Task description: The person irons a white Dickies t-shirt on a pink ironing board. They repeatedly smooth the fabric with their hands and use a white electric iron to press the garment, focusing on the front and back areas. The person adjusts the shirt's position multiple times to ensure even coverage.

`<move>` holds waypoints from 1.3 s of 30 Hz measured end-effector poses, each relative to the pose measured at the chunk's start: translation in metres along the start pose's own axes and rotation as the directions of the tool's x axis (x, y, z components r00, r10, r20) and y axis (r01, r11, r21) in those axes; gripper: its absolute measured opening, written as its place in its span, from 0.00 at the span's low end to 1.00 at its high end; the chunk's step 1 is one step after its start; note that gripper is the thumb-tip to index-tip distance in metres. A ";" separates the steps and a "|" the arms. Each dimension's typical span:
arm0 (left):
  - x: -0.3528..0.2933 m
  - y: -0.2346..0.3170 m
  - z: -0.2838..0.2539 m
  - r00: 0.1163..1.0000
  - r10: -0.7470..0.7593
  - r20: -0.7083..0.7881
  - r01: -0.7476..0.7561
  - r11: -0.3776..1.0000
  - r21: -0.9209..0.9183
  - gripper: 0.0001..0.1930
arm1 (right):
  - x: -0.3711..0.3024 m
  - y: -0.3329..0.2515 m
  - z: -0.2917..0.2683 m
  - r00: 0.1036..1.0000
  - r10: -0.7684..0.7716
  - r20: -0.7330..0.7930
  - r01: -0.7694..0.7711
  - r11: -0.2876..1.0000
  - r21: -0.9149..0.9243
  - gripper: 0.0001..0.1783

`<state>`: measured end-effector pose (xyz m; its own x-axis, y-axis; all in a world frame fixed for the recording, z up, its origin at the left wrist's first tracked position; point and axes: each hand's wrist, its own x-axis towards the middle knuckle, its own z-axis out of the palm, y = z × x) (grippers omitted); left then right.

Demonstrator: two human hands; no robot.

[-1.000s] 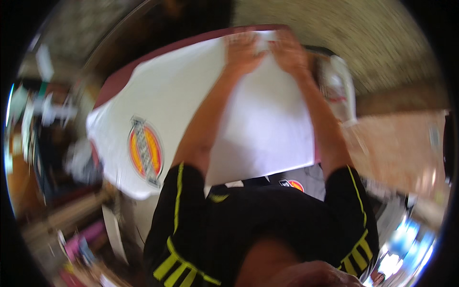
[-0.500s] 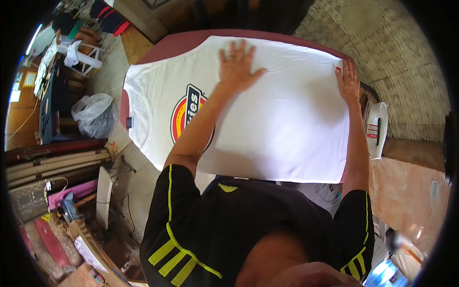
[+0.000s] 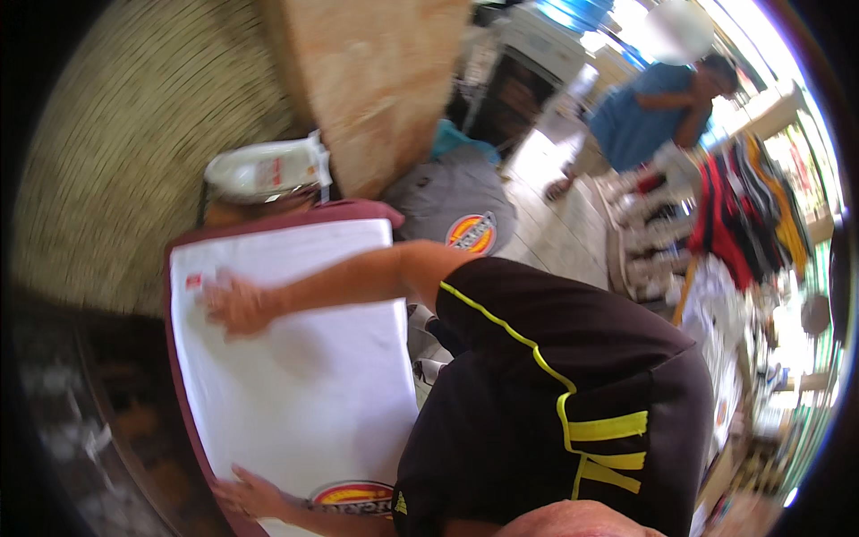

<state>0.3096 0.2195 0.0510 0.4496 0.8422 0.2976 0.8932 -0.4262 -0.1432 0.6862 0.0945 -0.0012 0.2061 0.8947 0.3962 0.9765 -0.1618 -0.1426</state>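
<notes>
A white T-shirt point(image 3: 331, 403) lies spread on a dark red padded board point(image 3: 183, 376), its round printed logo point(image 3: 353, 494) partly behind my left forearm. My right hand point(image 3: 237, 304) rests flat on the shirt, fingers spread, beside a small red tag point(image 3: 193, 281) near the hem. Close to the board's long edge, my left hand point(image 3: 250, 494) lies flat on the cloth with its fingers stretched out. Neither hand grips anything. Just past the hem end stands a white appliance point(image 3: 268, 170) that looks like a clothes iron.
A grey garment point(image 3: 452, 201) with a similar logo lies beyond the board. Behind it rises a tan panel point(image 3: 371, 89). Farther right, a person in a blue shirt point(image 3: 640, 116) is near a rack of hanging clothes point(image 3: 743, 210). A blue water bottle point(image 3: 573, 11) tops a dispenser.
My view has swung to the right, bringing the person and clothes rack into sight. My right hand has shifted inward from the hem edge; my left stays on the shirt.
</notes>
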 end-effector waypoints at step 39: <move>-0.091 0.114 -0.013 0.936 -0.351 0.018 0.351 0.936 -0.002 0.44 | 0.061 0.072 -0.043 0.980 -0.019 0.199 0.096 0.917 -0.388 0.43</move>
<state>0.3702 0.0903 0.0203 0.1078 0.9440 0.3117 0.9941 -0.1044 -0.0275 0.7719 0.1194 0.0522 0.1708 0.9625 0.2107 0.9397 -0.2235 0.2589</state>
